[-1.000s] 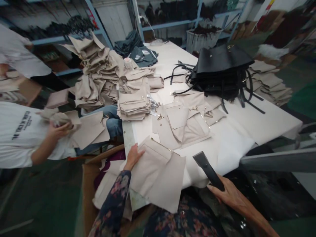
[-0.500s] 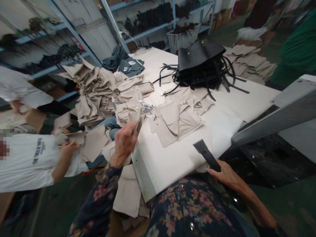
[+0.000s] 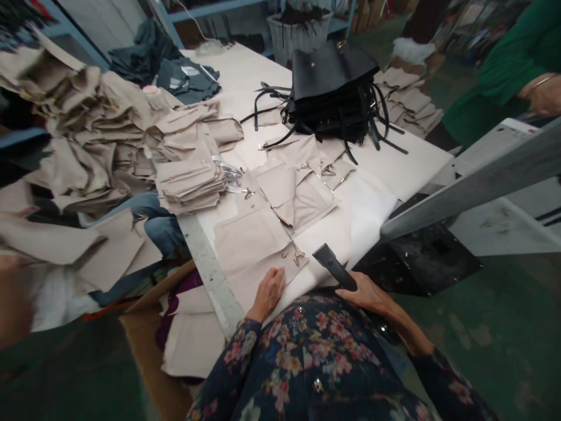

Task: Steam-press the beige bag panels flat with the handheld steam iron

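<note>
My left hand (image 3: 268, 293) rests at the table's front edge, its fingers bent together on the lower edge of a beige bag piece (image 3: 245, 234). This piece lies flat, with gold-coloured hardware (image 3: 298, 255) near its right corner. In my right hand (image 3: 368, 294) is a black tool (image 3: 335, 268) with a flat, widened end, pointing up and left above the table edge. I cannot tell its exact kind. Further back, several beige pieces (image 3: 307, 199) with metal fittings overlap. A neat stack of beige pieces (image 3: 190, 181) stands to the left.
Black bags (image 3: 331, 88) are piled at the back of the white table (image 3: 394, 158). A large beige heap (image 3: 87, 123) fills the left. Below is a carton (image 3: 151, 351) holding beige pieces. Another person's hand (image 3: 546, 96) shows at right; a blurred one (image 3: 15, 301) at left.
My left hand first held a beige piece over the front edge, then gripped one by the stack. Now a piece lies at the table's front under that hand. My right hand keeps the black tool.
</note>
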The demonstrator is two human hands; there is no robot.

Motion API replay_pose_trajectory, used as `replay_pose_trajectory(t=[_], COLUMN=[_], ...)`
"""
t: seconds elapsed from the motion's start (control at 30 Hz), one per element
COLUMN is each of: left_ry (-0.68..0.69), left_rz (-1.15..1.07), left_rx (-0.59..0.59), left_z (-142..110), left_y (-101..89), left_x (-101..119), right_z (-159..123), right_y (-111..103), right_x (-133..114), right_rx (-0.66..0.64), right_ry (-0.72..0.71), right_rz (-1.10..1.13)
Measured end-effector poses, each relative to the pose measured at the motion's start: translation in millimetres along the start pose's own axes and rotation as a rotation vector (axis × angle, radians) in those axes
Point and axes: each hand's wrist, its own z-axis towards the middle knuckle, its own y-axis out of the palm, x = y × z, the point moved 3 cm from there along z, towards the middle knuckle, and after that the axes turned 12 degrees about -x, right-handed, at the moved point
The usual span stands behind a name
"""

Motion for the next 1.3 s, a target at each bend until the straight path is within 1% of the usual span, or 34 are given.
replay_pose_trajectory(t=[0.07, 0.2, 0.27, 0.33, 0.43, 0.5, 0.53, 0.6, 0.73, 0.8, 0.87, 0.93, 1.0, 1.03, 1.07, 1.1, 1.17, 1.23, 1.3], left_ry=[-0.005, -0.105, -0.124, -0.132, -0.155, -0.176, -0.188, -0.21, -0.189, -0.188, -0.201, -0.222, -0.229, -0.228, -0.222, -0.205, -0.173, -0.144, -0.127], left_rz=[-0.145, -0.311, -0.368, -0.455, -0.731, -0.908, -0.96, -0.985, -0.907, -0.857, -0.784, -0.609, -0.352, -0.231, -0.146, -0.09, -0.048, -0.053, -0.056], left_rx=[0.065, 0.182, 0.195, 0.164, 0.133, 0.164, 0.19, 0.236, 0.273, 0.275, 0.294, 0.38, 0.499, 0.541, 0.553, 0.532, 0.456, 0.397, 0.385], left_z=[-2.6, 3.4, 8.9, 14.1, 18.6, 19.7, 19.9, 20.2, 21.1, 20.0, 17.2, 13.0, 9.9, 9.9, 11.6, 14.9, 23.6, 30.6, 32.7], left_y=[-5.6, -8.5, -7.4, -5.8, -3.4, -2.3, -1.9, -1.1, 0.2, 0.2, -2.4, -10.5, -22.4, -27.7, -31.6, -33.6, -32.7, -28.2, -24.4], left_x=[-10.5, -18.9, -19.8, -22.2, -29.9, -35.0, -37.0, -39.4, -37.4, -34.9, -32.5, -31.5, -32.3, -34.0, -36.9, -40.8, -50.2, -58.4, -62.6], right_z=[6.7, 21.5, 29.6, 38.8, 54.7, 65.9, 71.4, 82.6, 102.8, 108.1, 107.5, 100.9, 90.1, 84.2, 78.6, 73.8, 67.1, 65.4, 67.5], right_y=[5.6, 20.8, 28.2, 33.9, 38.5, 40.0, 40.7, 42.5, 43.6, 38.7, 28.9, 16.7, 5.3, 0.9, -2.2, -3.6, -0.7, 8.7, 20.5], right_x=[-1.4, -8.7, -14.3, -20.5, -26.6, -28.2, -28.8, -30.9, -40.3, -46.4, -51.5, -54.0, -54.4, -54.1, -53.7, -53.3, -52.5, -51.8, -51.1], right_rx=[-0.045, -0.142, -0.182, -0.212, -0.224, -0.22, -0.218, -0.218, -0.228, -0.212, -0.188, -0.189, -0.205, -0.21, -0.212, -0.213, -0.223, -0.252, -0.273], right_ry=[0.004, -0.051, -0.057, -0.06, -0.047, -0.032, -0.028, -0.021, -0.01, -0.019, -0.035, -0.043, -0.041, -0.037, -0.032, -0.028, -0.024, -0.023, -0.02], right_rz=[-0.028, -0.068, -0.105, -0.136, -0.152, -0.153, -0.153, -0.144, -0.094, -0.068, -0.046, -0.027, -0.011, -0.006, -0.004, -0.006, -0.016, -0.035, -0.059])
